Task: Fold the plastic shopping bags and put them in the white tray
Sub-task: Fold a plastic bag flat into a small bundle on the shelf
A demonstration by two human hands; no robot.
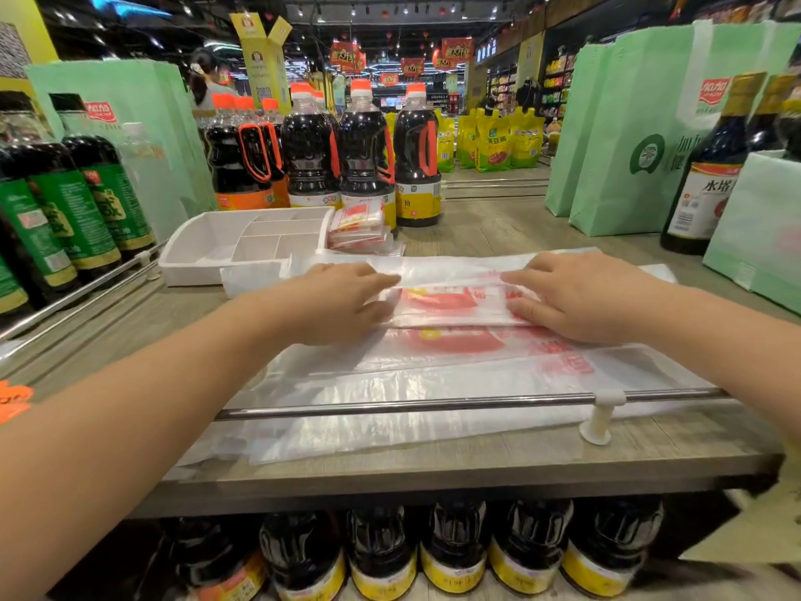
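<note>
Both hands lie on a half-folded plastic shopping bag point(450, 299), white with red print, in the middle of the wooden shelf point(477, 466). The left hand point(342, 297) rests on the bag's left end with its fingers stretched out straight. Its thumb sits at the nearer edge, and whether it slips under the plastic is hard to make out. The right hand point(581, 297) is spread flat on the right end, fingers straight and pressing down, so it hides that end of the bag.

Under this bag lies a pile of flat bags point(433, 383) (how many, I cannot tell, as the layers blur together). The near edge of the pile passes beneath a metal rail point(433, 403).

The white tray point(190, 253) stands to the left and further back, split into compartments. White plastic covers its near right corner. Touching its right side is a small stack of folded bags point(359, 232).

Behind stand dark sauce bottles point(368, 158) with orange caps. Green tote bags point(628, 136) stand at the right, cut off by the frame. More bottles point(455, 548) on the level below show only in part.
</note>
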